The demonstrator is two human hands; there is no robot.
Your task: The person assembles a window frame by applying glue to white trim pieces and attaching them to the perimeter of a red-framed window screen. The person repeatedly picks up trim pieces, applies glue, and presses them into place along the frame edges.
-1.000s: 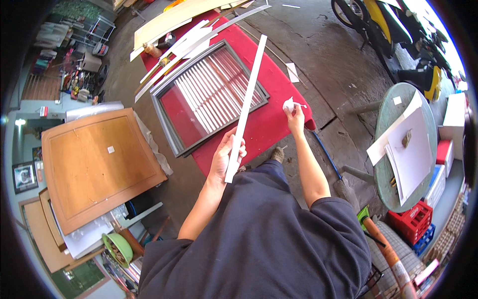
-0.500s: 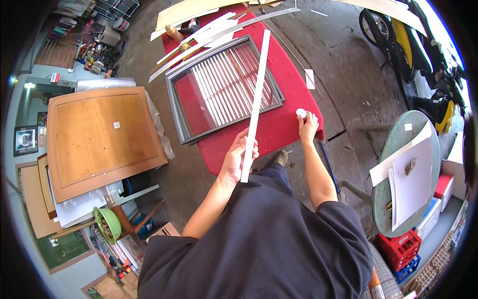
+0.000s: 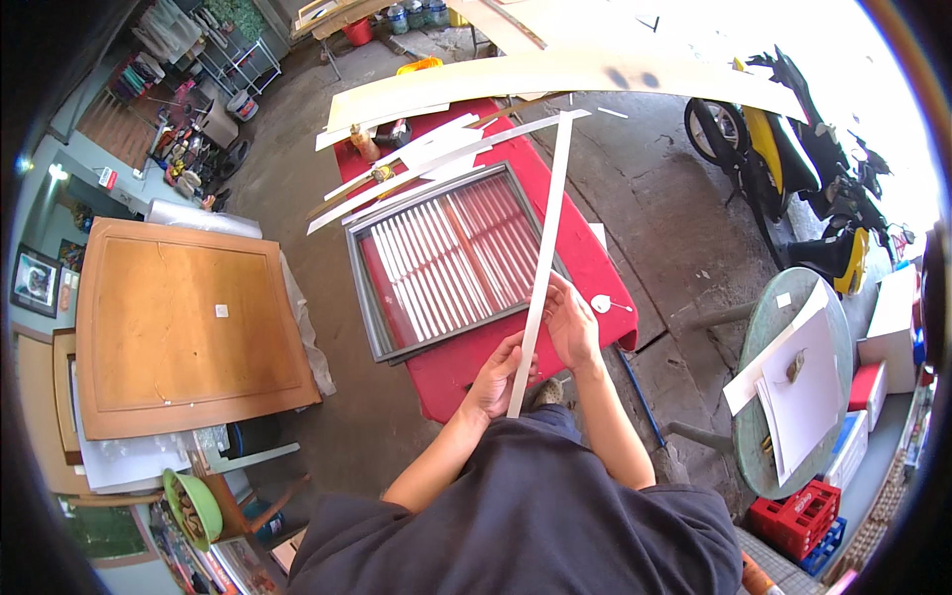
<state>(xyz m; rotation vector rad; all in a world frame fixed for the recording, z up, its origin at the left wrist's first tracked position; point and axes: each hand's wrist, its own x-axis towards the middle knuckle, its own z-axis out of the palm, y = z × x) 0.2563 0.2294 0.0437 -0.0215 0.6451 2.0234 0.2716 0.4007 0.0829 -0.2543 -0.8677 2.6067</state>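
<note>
I see one long, narrow strip (image 3: 546,253) in the hands, pale white going cream toward its near end, with a flat, plain face and straight, even edges. It slants from close against the dark shirt (image 3: 516,496) at the near side, up and slightly right, to a squared far end. Along the way it passes in front of the red worktop (image 3: 587,248) and the right edge of a dark grey frame (image 3: 451,258), whose glassy pane shows bright stripes.

My left hand (image 3: 503,377) has its grip clamped on the strip's near part. My right hand (image 3: 573,325) is just right of the strip, a little farther along, fingers raised and slightly curved; I cannot tell whether that grip closes on it. A small white round thing (image 3: 601,303) with a thin stem lies on the worktop, right of that hand.
</note>
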